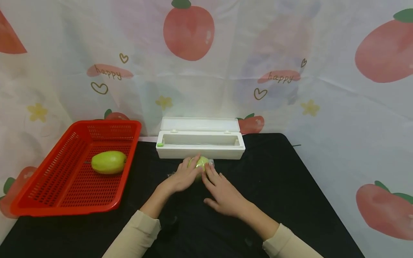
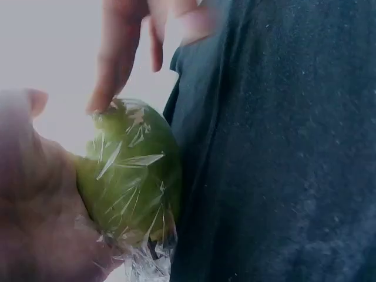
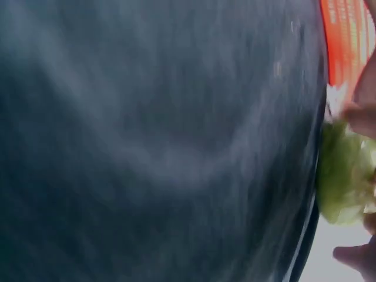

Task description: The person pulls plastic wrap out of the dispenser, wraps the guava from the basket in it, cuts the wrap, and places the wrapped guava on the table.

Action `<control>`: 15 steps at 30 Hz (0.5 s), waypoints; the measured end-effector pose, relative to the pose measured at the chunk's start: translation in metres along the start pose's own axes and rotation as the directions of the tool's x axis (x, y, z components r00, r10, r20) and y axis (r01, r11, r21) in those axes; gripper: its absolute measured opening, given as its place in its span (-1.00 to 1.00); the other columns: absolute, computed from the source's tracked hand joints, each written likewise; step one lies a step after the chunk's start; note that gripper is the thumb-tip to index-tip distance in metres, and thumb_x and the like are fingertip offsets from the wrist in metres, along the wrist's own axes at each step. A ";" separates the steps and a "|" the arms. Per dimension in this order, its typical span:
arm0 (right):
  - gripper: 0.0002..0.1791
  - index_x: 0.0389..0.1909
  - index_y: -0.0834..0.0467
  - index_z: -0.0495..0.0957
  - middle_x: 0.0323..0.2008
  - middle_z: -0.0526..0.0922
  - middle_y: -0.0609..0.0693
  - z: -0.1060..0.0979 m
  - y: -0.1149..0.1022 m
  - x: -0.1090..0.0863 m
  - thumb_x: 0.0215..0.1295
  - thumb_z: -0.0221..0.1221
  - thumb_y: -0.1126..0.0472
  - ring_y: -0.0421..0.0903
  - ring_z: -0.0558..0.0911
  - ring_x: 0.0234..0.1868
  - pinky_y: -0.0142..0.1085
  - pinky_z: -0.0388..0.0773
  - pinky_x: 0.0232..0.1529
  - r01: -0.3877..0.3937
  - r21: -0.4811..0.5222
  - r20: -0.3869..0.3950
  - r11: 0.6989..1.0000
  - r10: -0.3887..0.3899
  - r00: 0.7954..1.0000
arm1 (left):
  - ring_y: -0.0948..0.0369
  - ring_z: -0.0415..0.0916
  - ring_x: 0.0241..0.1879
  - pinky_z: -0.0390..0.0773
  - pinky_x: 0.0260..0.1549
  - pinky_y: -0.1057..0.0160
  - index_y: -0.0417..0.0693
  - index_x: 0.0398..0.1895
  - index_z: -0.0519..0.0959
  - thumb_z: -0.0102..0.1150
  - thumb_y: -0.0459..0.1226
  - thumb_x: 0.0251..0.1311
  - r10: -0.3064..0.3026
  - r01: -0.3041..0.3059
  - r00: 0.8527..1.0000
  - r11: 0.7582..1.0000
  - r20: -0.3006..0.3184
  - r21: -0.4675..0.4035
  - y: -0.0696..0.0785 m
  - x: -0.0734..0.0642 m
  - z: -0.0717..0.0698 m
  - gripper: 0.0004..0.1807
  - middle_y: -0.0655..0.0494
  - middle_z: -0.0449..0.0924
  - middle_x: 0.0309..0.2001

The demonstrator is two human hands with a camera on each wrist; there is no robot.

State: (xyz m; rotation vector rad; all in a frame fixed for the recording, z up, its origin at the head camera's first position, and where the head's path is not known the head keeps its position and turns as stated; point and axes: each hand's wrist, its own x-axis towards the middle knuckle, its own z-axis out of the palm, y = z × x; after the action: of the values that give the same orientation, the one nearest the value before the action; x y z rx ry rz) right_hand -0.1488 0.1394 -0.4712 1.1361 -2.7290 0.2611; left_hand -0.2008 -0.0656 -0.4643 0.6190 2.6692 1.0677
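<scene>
A green oval fruit [image 1: 202,162] wrapped in clear cling film lies on the black cloth, in front of a white cling film box [image 1: 200,153]. My left hand [image 1: 185,176] holds it from the left, fingers over the top and thumb on the near side. From the right, my right hand [image 1: 226,195] touches it with nearly straight fingertips, thumb spread away. In the left wrist view, the wrapped fruit [image 2: 132,176] shows wrinkled film, with loose film bunched at its lower end. The right wrist view catches only part of the fruit [image 3: 343,173] at its right edge.
A red plastic basket [image 1: 124,186] stands at the left with one unwrapped yellow-green fruit [image 1: 109,162] in it. The white box's lid [image 1: 200,124] is raised. A printed curtain [image 1: 219,89] hangs behind the black-covered table [image 1: 274,168].
</scene>
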 end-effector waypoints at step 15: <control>-0.55 0.22 0.37 0.47 0.23 0.51 0.34 -0.017 0.031 0.003 0.30 0.06 0.55 0.25 0.52 0.25 -0.24 0.54 0.16 -0.196 0.894 -0.059 0.404 0.539 0.840 | -0.26 0.21 0.26 0.29 0.19 -0.23 -0.02 0.60 -0.05 -0.05 -0.02 0.50 0.168 -0.163 0.985 0.982 -0.046 0.096 -0.011 0.002 0.003 -0.26 -0.32 0.13 0.36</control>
State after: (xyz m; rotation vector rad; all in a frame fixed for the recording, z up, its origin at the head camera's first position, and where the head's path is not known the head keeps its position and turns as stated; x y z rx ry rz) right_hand -0.1715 0.1626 -0.4567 0.4203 -2.4142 1.9030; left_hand -0.2044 -0.0698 -0.4743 0.8546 2.7665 1.0197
